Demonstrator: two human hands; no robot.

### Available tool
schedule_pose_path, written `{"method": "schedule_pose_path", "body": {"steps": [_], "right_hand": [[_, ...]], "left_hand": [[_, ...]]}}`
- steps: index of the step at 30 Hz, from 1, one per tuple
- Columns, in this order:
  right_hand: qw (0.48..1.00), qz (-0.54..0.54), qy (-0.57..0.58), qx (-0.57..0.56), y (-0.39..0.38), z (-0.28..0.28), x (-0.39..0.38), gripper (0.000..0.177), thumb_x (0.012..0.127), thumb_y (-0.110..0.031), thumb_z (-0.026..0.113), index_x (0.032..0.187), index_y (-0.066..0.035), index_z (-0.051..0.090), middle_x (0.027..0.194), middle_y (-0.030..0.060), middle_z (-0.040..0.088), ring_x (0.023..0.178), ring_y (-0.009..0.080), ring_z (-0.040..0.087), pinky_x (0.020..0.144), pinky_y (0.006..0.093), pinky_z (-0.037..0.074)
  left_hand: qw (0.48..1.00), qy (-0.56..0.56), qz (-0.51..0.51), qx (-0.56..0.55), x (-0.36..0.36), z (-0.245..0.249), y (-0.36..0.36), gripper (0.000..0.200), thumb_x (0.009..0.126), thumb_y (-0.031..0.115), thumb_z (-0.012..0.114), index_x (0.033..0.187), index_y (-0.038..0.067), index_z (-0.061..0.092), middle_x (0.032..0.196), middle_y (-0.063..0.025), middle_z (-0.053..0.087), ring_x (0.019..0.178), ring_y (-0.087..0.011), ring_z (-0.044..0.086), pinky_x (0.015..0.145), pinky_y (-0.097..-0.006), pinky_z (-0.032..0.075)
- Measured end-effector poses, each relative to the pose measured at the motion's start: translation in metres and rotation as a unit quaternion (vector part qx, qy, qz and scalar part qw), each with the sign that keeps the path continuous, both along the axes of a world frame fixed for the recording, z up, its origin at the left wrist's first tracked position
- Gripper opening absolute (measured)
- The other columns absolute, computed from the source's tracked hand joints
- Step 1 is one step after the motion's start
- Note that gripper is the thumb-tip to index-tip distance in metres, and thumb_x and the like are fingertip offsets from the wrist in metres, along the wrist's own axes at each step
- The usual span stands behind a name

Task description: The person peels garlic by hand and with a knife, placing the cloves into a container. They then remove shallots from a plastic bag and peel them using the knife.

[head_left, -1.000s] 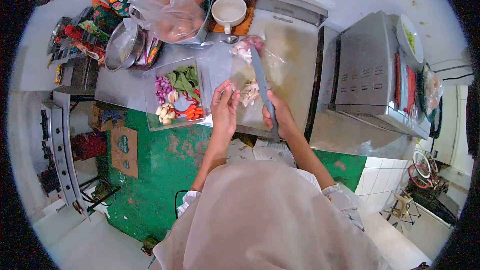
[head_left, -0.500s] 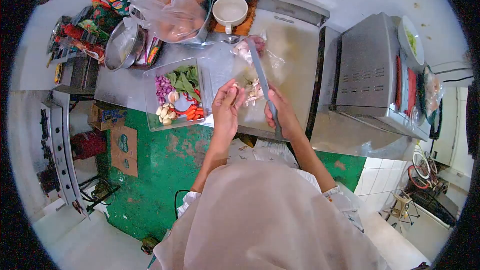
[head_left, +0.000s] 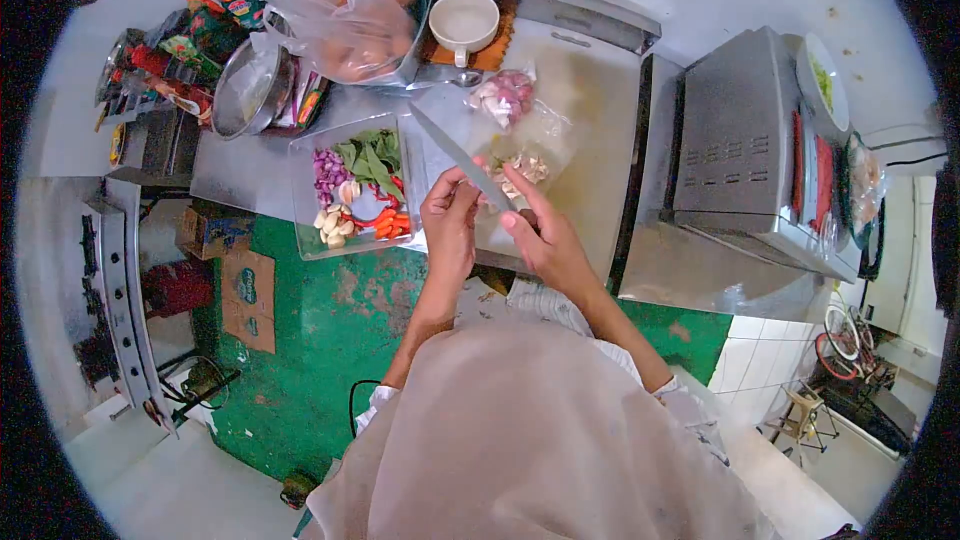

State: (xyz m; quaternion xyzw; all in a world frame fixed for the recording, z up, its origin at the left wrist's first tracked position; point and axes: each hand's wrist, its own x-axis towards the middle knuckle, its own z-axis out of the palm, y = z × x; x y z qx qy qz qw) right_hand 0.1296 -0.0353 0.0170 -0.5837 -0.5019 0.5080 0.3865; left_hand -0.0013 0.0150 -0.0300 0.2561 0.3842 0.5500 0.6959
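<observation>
My right hand (head_left: pixel 548 245) grips a grey knife (head_left: pixel 458 152), its blade slanting up and to the left across the front of my left hand. My left hand (head_left: pixel 452 220) is closed in a pinch beside the blade; what its fingers hold is too small to name. Just beyond the hands lie garlic pieces and peels (head_left: pixel 528 168) on a pale board (head_left: pixel 590 140). Above them is a plastic bag of shallots or garlic (head_left: pixel 505 98). Left of my left hand, a clear tray (head_left: pixel 303 240) holds purple shallots, green leaves, peeled garlic and red chillies.
A white cup (head_left: pixel 463 22) stands on an orange mat behind the board. Further left are a plastic bag of eggs (head_left: pixel 360 30) and a metal bowl (head_left: pixel 250 90). To the right is a grey metal appliance (head_left: pixel 730 130) with a white plate (head_left: pixel 822 80) on top.
The knife has swung from near upright to a leftward slant, moving toward my left hand. My right hand has shifted slightly left, its fingers now spread along the knife.
</observation>
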Motion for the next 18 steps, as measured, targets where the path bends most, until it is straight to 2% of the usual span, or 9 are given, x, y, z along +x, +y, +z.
{"method": "schedule_pose_path", "body": {"steps": [3, 5, 9, 11, 12, 14, 15, 17, 18], "right_hand": [[0.998, 0.025, -0.012, -0.060, 0.000, 0.003, 0.001, 0.056, 0.089, -0.038, 0.049, 0.138, -0.018, 0.032, 0.121, 0.0204, 0.053, 0.097, 0.0331, 0.059, 0.085, 0.0370, 0.045], [0.998, 0.021, -0.062, 0.016, -0.001, -0.002, 0.000, 0.056, 0.088, -0.040, 0.049, 0.138, -0.021, 0.032, 0.126, 0.0178, 0.049, 0.105, 0.0341, 0.056, 0.087, 0.0366, 0.044], [0.997, 0.027, -0.065, 0.039, -0.001, 0.006, -0.001, 0.055, 0.089, -0.039, 0.049, 0.138, -0.021, 0.032, 0.129, 0.0128, 0.048, 0.107, 0.0342, 0.055, 0.087, 0.0361, 0.044], [0.997, 0.044, -0.018, 0.062, 0.000, 0.006, 0.000, 0.052, 0.089, -0.027, 0.051, 0.135, -0.008, 0.036, 0.135, 0.0116, 0.042, 0.093, 0.0151, 0.055, 0.083, 0.0281, 0.042], [0.997, 0.044, -0.017, 0.062, 0.000, 0.007, 0.000, 0.052, 0.089, -0.027, 0.051, 0.135, -0.008, 0.036, 0.135, 0.0116, 0.042, 0.093, 0.0151, 0.055, 0.083, 0.0281, 0.042], [0.997, 0.042, 0.010, 0.058, 0.000, 0.011, 0.000, 0.052, 0.090, -0.035, 0.046, 0.136, -0.013, 0.035, 0.134, 0.0077, 0.044, 0.110, 0.0284, 0.054, 0.093, 0.0346, 0.040], [0.997, 0.042, 0.010, 0.058, 0.000, 0.010, 0.000, 0.052, 0.090, -0.035, 0.046, 0.136, -0.013, 0.035, 0.134, 0.0077, 0.044, 0.110, 0.0284, 0.054, 0.093, 0.0346, 0.040], [0.998, 0.011, 0.067, 0.009, 0.000, 0.005, 0.000, 0.051, 0.091, -0.033, 0.046, 0.133, -0.006, 0.039, 0.106, 0.0136, 0.062, 0.082, 0.0237, 0.063, 0.073, 0.0326, 0.050], [0.998, 0.011, 0.067, 0.009, 0.001, 0.004, 0.001, 0.051, 0.091, -0.033, 0.046, 0.133, -0.006, 0.039, 0.106, 0.0136, 0.062, 0.082, 0.0237, 0.063, 0.073, 0.0326, 0.050]], "left_hand": [[1.000, 0.023, 0.009, 0.009, -0.001, 0.004, 0.001, 0.022, 0.086, 0.004, 0.055, 0.108, -0.001, 0.058, 0.108, -0.0082, 0.061, 0.093, -0.0118, 0.057, 0.082, -0.0245, 0.046], [0.999, 0.043, 0.010, 0.016, -0.002, 0.006, 0.000, 0.022, 0.086, 0.003, 0.055, 0.107, -0.001, 0.058, 0.107, -0.0084, 0.061, 0.093, -0.0117, 0.057, 0.083, -0.0250, 0.046], [0.996, 0.075, 0.003, 0.039, -0.004, 0.002, -0.001, 0.020, 0.084, -0.001, 0.056, 0.104, -0.002, 0.060, 0.102, -0.0083, 0.063, 0.091, -0.0112, 0.058, 0.083, -0.0251, 0.046], [0.994, 0.098, -0.001, 0.051, -0.005, 0.000, -0.002, 0.021, 0.083, -0.001, 0.056, 0.103, -0.002, 0.060, 0.100, -0.0078, 0.063, 0.088, -0.0107, 0.059, 0.081, -0.0246, 0.046], [0.991, 0.121, -0.004, 0.063, -0.006, 0.001, -0.003, 0.021, 0.083, -0.002, 0.056, 0.103, -0.001, 0.060, 0.099, -0.0074, 0.064, 0.086, -0.0102, 0.059, 0.080, -0.0242, 0.046], [0.993, 0.104, -0.001, 0.063, -0.005, 0.003, -0.004, 0.021, 0.082, -0.002, 0.056, 0.103, -0.001, 0.060, 0.096, -0.0067, 0.064, 0.083, -0.0098, 0.059, 0.078, -0.0234, 0.047], [0.994, 0.087, 0.001, 0.062, -0.004, 0.004, -0.005, 0.021, 0.082, -0.002, 0.056, 0.103, -0.001, 0.060, 0.093, -0.0059, 0.064, 0.080, -0.0093, 0.059, 0.077, -0.0226, 0.047], [0.995, 0.089, 0.000, 0.054, -0.002, 0.005, -0.004, 0.018, 0.082, 0.000, 0.057, 0.099, -0.001, 0.060, 0.092, -0.0057, 0.063, 0.080, -0.0107, 0.058, 0.076, -0.0244, 0.047], [0.995, 0.092, -0.001, 0.044, -0.001, 0.007, -0.002, 0.015, 0.082, 0.002, 0.059, 0.096, 0.000, 0.061, 0.090, -0.0055, 0.062, 0.080, -0.0121, 0.058, 0.075, -0.0261, 0.048]]}}
